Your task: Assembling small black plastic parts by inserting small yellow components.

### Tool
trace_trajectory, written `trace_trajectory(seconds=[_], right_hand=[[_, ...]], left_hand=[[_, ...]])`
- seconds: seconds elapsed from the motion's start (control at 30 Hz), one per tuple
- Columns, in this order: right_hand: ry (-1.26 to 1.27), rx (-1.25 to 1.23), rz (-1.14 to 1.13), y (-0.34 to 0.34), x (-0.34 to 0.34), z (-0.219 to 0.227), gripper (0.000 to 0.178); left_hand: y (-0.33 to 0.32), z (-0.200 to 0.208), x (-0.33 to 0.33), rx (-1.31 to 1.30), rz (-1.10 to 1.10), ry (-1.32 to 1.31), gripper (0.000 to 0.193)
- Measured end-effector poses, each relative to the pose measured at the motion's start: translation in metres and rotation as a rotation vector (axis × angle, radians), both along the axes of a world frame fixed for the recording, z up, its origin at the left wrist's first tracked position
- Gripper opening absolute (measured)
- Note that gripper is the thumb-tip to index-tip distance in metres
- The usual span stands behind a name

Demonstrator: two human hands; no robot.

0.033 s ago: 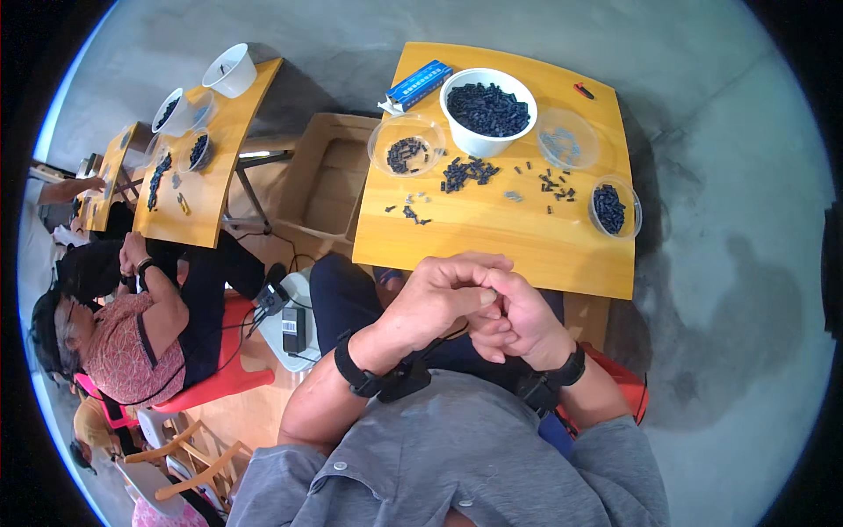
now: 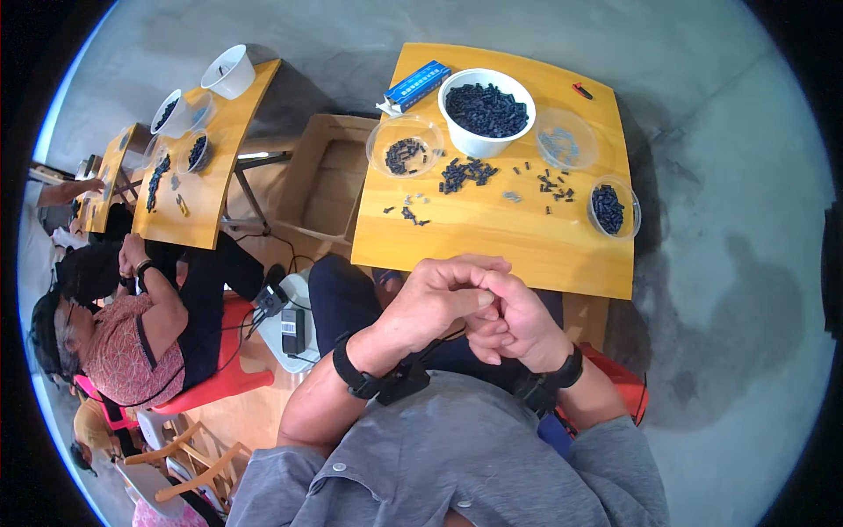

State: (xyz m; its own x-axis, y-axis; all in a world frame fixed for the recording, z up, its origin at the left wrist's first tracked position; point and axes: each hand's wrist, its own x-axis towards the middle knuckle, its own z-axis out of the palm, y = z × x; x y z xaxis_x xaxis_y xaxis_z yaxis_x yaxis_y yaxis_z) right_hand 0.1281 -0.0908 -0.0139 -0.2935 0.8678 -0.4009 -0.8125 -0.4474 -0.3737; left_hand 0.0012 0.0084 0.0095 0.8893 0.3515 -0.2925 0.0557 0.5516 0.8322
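Note:
My left hand (image 2: pixel 430 297) and my right hand (image 2: pixel 529 323) are clasped together over my lap, just off the near edge of the yellow wooden table (image 2: pixel 492 250). Both have bent fingers closed about each other, and no object shows between them. Some of the fingertips are hidden in the clasp. On the table stands a white bowl (image 2: pixel 455 132) heaped with small black tubular parts. A pile of the same black parts (image 2: pixel 465 174) lies in front of it. Small silvery pieces (image 2: pixel 512 197) and more black parts (image 2: pixel 410 213) are scattered nearer to me.
Clear plastic tubs stand at left (image 2: pixel 373 145), back right (image 2: pixel 590 151) and right (image 2: pixel 636 224). A blue box (image 2: pixel 418 85) and a red-and-black tool (image 2: pixel 582 90) lie farther back. A cardboard box (image 2: pixel 303 198) sits left. Beyond, a person (image 2: pixel 136 342) sits near another table (image 2: pixel 206 198).

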Motion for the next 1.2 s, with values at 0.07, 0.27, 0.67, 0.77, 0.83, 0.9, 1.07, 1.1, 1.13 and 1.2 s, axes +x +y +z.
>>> trace_trajectory(seconds=[0.07,0.27,0.67,0.77,0.83,0.9,1.07,1.1,1.13,1.2], right_hand=[[0.015,-0.034,-0.041,0.001,-0.007,0.000,0.041],[0.125,-0.052,-0.128,-0.010,-0.016,-0.021,0.032],[-2.287,-0.304,-0.456,-0.028,0.194,-0.033,0.040],[-2.388,-0.478,-0.293,-0.029,0.218,-0.035,0.040],[-2.391,-0.519,-0.220,-0.023,0.219,-0.037,0.041],[-2.493,-0.432,-0.262,-0.014,0.211,-0.042,0.032],[-2.204,0.345,-0.409,0.046,0.155,-0.075,0.013],[-2.222,0.383,-0.354,0.057,0.144,-0.081,0.013],[-2.232,0.430,-0.298,0.068,0.134,-0.086,0.014],[-2.236,0.370,-0.195,0.086,0.117,-0.088,0.015]], left_hand=[[0.000,0.000,-0.001,-0.012,0.009,0.039,0.024],[0.002,-0.019,0.000,-0.038,-0.092,0.151,0.027],[0.007,-0.074,0.010,0.156,0.172,0.357,0.034],[0.016,-0.081,0.009,0.199,0.162,0.426,0.032],[0.020,-0.089,0.012,0.195,0.177,0.434,0.031],[0.023,-0.099,0.017,0.191,0.185,0.440,0.030],[0.027,-0.138,0.021,0.229,0.228,0.440,0.026],[0.027,-0.137,0.024,0.229,0.221,0.437,0.026],[0.027,-0.131,0.024,0.221,0.200,0.469,0.026],[0.028,-0.122,0.023,0.215,0.184,0.502,0.026]])
